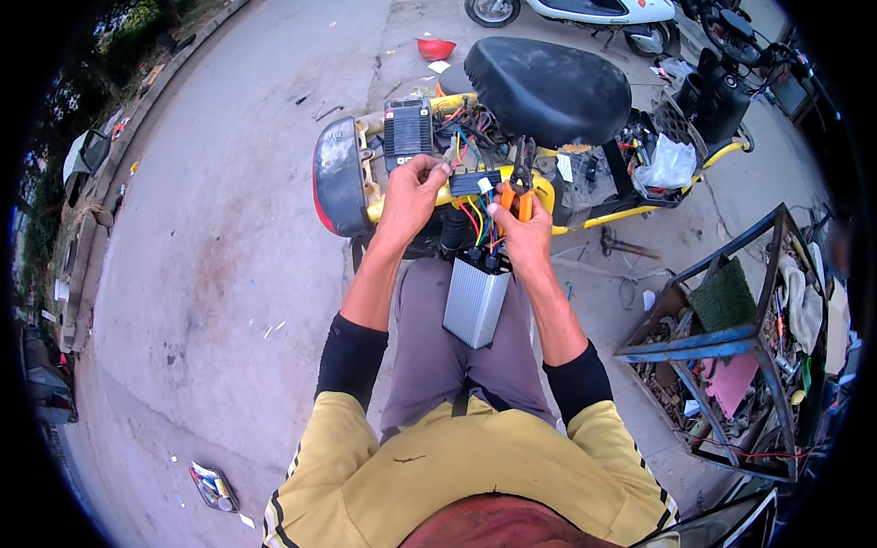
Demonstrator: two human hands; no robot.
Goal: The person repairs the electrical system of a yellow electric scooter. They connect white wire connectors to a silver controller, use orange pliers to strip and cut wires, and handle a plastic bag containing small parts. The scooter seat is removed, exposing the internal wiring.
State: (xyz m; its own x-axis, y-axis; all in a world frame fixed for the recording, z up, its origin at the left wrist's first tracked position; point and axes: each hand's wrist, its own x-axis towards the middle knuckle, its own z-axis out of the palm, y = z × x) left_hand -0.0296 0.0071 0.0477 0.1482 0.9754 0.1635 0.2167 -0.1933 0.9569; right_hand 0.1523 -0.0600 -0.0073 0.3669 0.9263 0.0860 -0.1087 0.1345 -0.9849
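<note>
1. Silver finned box [475,301] lies tilted across thighs [416,320], wired end facing away; prob. rigid, fairly heavy. Hold by sides, not leads.
2. R grip [530,236], just beyond box, wrapped round orange-handled pliers [521,173]; prob. stiff, smooth. Best held low on handles; jaws point away.
3. Wires [479,222] run from box to betw. grips; prob. light, soft, insulation easily nicked. Take near ends.
4. L grip [413,194]: fingertips close together, left of wires; can't tell if pinching one.
5. Farther: yellow frame [621,216], black seat [548,87].
</note>
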